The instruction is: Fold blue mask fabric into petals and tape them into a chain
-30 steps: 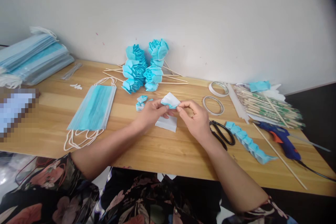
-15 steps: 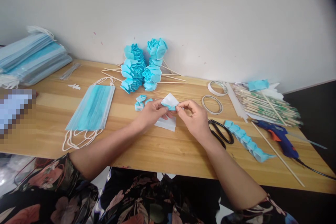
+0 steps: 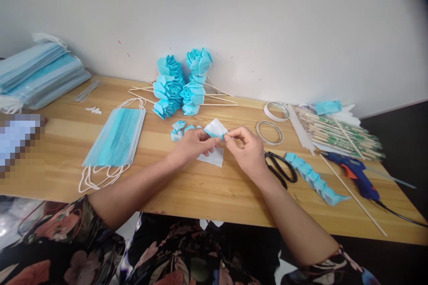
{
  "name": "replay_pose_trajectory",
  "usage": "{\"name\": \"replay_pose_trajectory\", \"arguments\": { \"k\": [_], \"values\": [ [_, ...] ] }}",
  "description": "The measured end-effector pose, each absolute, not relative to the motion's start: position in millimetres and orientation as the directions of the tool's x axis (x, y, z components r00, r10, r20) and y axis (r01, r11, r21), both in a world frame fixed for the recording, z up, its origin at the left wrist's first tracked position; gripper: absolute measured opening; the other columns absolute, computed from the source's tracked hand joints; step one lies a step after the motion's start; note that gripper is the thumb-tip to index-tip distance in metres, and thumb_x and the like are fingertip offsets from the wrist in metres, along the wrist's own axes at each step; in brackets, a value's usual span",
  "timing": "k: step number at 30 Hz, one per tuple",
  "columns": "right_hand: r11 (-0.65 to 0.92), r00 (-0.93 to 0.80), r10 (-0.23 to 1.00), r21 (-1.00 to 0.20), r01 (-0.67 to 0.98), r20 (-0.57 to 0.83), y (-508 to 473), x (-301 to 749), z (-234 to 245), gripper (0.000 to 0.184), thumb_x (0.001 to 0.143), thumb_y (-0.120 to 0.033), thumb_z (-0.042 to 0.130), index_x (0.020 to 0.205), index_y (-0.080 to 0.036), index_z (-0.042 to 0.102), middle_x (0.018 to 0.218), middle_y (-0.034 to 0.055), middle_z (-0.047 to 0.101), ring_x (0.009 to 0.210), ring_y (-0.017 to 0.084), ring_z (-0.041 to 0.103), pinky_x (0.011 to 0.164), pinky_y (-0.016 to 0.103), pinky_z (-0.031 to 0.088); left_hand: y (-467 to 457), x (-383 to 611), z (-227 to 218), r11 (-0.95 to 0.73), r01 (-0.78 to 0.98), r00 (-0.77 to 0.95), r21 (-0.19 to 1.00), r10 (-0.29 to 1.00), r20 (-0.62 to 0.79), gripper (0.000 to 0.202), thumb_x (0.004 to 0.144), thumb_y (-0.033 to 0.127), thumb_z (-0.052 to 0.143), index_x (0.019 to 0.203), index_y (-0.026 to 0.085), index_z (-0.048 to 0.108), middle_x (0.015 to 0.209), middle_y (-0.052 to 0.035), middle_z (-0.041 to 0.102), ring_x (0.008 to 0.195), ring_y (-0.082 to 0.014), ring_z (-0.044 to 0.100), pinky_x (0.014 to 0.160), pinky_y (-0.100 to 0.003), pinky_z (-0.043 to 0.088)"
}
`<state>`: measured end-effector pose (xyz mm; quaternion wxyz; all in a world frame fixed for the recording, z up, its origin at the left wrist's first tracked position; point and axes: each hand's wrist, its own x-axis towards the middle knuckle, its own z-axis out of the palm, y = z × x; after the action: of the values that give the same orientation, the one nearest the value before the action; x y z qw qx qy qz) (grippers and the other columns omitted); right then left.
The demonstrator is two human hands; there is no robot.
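Observation:
Both hands pinch a small white-and-blue piece of mask fabric [image 3: 216,127] above the middle of the table. My left hand [image 3: 195,143] grips its left and lower edge, thumb stretched along the front. At its right corner, my right hand [image 3: 245,144] closes thumb and forefinger on a blue folded edge. Beneath the hands lies a white fabric square [image 3: 214,158], partly covered by the left fingers. Just behind my left hand sit several small folded blue pieces [image 3: 177,132]. Black-handled scissors [image 3: 284,167] lie beside my right wrist, their blades hidden.
Blue fabric flowers on sticks [image 3: 169,87] stand against the wall. Face masks [image 3: 115,138] lie left, with a bagged mask stack [image 3: 40,75] beyond. Tape rolls [image 3: 270,142], a blue petal strip [image 3: 314,178], a glue gun [image 3: 363,178] and bundled sticks [image 3: 337,133] are on the right.
The left thumb has shifted right along the lower edge of the fabric piece, and the piece has turned slightly. The view has moved very little.

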<state>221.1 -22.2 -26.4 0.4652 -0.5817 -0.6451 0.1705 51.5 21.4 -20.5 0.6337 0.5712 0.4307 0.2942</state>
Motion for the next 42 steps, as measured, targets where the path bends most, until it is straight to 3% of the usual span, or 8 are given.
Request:
{"name": "replay_pose_trajectory", "arguments": {
  "k": [5, 8, 12, 15, 19, 26, 36, 42],
  "values": [
    [0.249, 0.122, 0.924, -0.813, 0.526, 0.362, -21.3, 220.5, -28.7, 0.009, 0.08, -0.025, 0.065, 0.073, -0.023, 0.061, 0.074, 0.0002, 0.071, 0.071, 0.017, 0.065, 0.07, 0.031, 0.052, 22.6, 52.0, -22.8, 0.148, 0.112, 0.434, 0.983, 0.882, -0.182, 0.019, 0.079, 0.024, 0.064, 0.064, 0.014, 0.065, 0.061, -0.0009, 0.063, 0.05, -0.0079, 0.052, 0.051, -0.022, 0.045],
    [0.195, 0.143, 0.953, -0.902, 0.386, 0.267, -19.1, 224.0, -31.5, 0.009, 0.084, -0.031, 0.065, 0.085, -0.022, 0.063, 0.078, 0.0004, 0.07, 0.073, 0.016, 0.064, 0.072, 0.032, 0.052, 23.5, 52.3, -22.6, 0.146, 0.117, 0.427, 0.982, 0.886, -0.182, 0.02, 0.079, 0.024, 0.064, 0.062, 0.014, 0.064, 0.058, -0.0001, 0.061, 0.048, -0.0074, 0.05, 0.05, -0.021, 0.045],
    [0.117, 0.118, 0.983, -0.972, 0.203, 0.143, -16.7, 228.8, -32.1, 0.031, 0.09, -0.043, 0.059, 0.112, -0.023, 0.066, 0.085, 0.0013, 0.069, 0.08, 0.018, 0.064, 0.077, 0.035, 0.053, 23.1, 52.6, -20.8, 0.156, 0.149, 0.421, 0.976, 0.883, -0.206, 0.019, 0.079, 0.023, 0.062, 0.062, 0.014, 0.064, 0.058, -0.0003, 0.061, 0.049, -0.0077, 0.051, 0.051, -0.022, 0.045],
    [0.072, 0.048, 0.996, -0.984, 0.161, 0.081, -16.0, 229.0, -30.8, 0.037, 0.087, -0.044, 0.062, 0.118, -0.024, 0.066, 0.084, 0.0008, 0.068, 0.08, 0.017, 0.063, 0.077, 0.034, 0.052, 21.7, 52.1, -19.6, 0.132, 0.232, 0.436, 0.964, 0.871, -0.224, 0.019, 0.078, 0.023, 0.062, 0.061, 0.014, 0.062, 0.058, -0.0002, 0.059, 0.048, -0.0083, 0.052, 0.05, -0.022, 0.043],
    [0.075, -0.024, 0.997, -0.985, 0.153, 0.072, -14.8, 227.4, -31.9, 0.041, 0.08, -0.033, 0.068, 0.119, -0.022, 0.063, 0.077, -0.0022, 0.064, 0.072, 0.015, 0.061, 0.071, 0.031, 0.051, 21.2, 50.6, -19.3, 0.068, 0.229, 0.477, 0.971, 0.862, -0.173, 0.018, 0.077, 0.026, 0.064, 0.063, 0.015, 0.061, 0.058, 0.001, 0.058, 0.05, -0.0086, 0.051, 0.049, -0.022, 0.041],
    [0.09, -0.055, 0.995, -0.989, 0.12, 0.083, -14.8, 225.7, -35.0, 0.043, 0.079, -0.03, 0.068, 0.121, -0.022, 0.058, 0.089, 0.0012, 0.069, 0.082, 0.017, 0.064, 0.076, 0.033, 0.053, 23.1, 48.3, -20.7, 0.017, 0.058, 0.449, 0.998, 0.893, -0.041, 0.023, 0.077, 0.036, 0.066, 0.067, 0.016, 0.058, 0.059, 0.0026, 0.057, 0.051, -0.0073, 0.048, 0.052, -0.021, 0.04],
    [0.105, 0.028, 0.994, -0.985, 0.135, 0.11, -16.4, 226.3, -28.4, 0.034, 0.078, -0.037, 0.072, 0.108, -0.024, 0.064, 0.098, 0.0035, 0.071, 0.087, 0.018, 0.065, 0.078, 0.034, 0.055, 23.2, 47.2, -22.9, 0.036, 0.113, 0.468, 0.993, 0.88, -0.085, 0.03, 0.077, 0.039, 0.065, 0.057, 0.017, 0.062, 0.054, 0.0023, 0.052, 0.053, -0.0092, 0.047, 0.052, -0.023, 0.037],
    [0.165, 0.069, 0.98, -0.953, 0.254, 0.188, -18.2, 230.7, -29.3, 0.014, 0.081, -0.033, 0.07, 0.091, -0.023, 0.068, 0.08, -0.0011, 0.066, 0.071, 0.013, 0.058, 0.067, 0.028, 0.049, 21.2, 47.1, -24.8, 0.051, 0.185, 0.522, 0.981, 0.841, -0.143, 0.027, 0.077, 0.038, 0.065, 0.06, 0.016, 0.063, 0.055, 0.0017, 0.053, 0.052, -0.0093, 0.045, 0.051, -0.023, 0.034]
  ]
}}
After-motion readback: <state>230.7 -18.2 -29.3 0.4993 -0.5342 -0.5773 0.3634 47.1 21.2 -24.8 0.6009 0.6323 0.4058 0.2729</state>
